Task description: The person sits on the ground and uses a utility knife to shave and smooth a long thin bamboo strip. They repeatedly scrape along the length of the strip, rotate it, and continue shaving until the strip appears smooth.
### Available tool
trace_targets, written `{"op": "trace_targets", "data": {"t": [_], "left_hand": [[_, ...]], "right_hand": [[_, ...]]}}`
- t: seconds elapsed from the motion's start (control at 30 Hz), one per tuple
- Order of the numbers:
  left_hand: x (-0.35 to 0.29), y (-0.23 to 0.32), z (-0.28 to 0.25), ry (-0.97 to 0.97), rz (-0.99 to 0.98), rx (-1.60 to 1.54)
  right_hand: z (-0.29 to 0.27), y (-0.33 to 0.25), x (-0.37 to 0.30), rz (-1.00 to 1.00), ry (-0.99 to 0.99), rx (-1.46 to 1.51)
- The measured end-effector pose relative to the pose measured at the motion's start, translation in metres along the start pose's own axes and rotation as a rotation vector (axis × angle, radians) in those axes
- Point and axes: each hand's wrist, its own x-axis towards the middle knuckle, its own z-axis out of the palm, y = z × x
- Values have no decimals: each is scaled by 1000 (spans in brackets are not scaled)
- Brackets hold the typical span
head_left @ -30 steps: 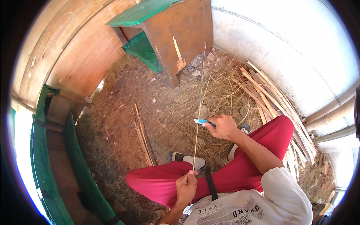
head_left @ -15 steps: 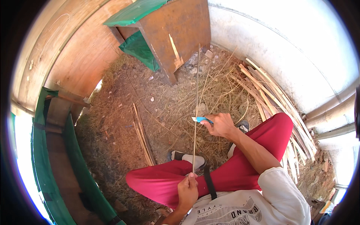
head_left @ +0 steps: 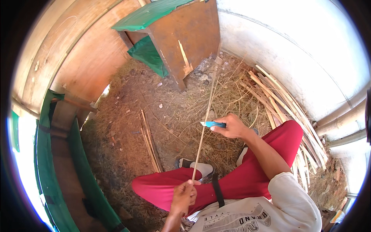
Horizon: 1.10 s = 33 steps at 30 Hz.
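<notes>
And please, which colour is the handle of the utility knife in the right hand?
The utility knife handle is blue; the head view shows it best.

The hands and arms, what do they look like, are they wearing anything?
The right hand and left hand wear no gloves, and no wristbands show. A loose, pale short sleeve ends near the right elbow; no left sleeve shows.

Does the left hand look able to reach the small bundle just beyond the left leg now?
Probably not easily: the left hand is holding a long strip, and the left leg lies between that hand and the small bundle.
</notes>
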Motion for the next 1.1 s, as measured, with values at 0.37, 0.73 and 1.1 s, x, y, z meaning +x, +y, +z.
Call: {"op": "trace_targets", "data": {"t": [0.37,0.73,1.1], "left_hand": [[-13,27,-69,-165,-23,50],[-9,26,-55,-136,165,164],[-12,72,-82,-117,194,258]], "right_hand": [[-16,-10,-5,-109,-111,453],[-29,-40,-30,-323,215,-54],[-17,-132,-172,201,-438,-94]]}}
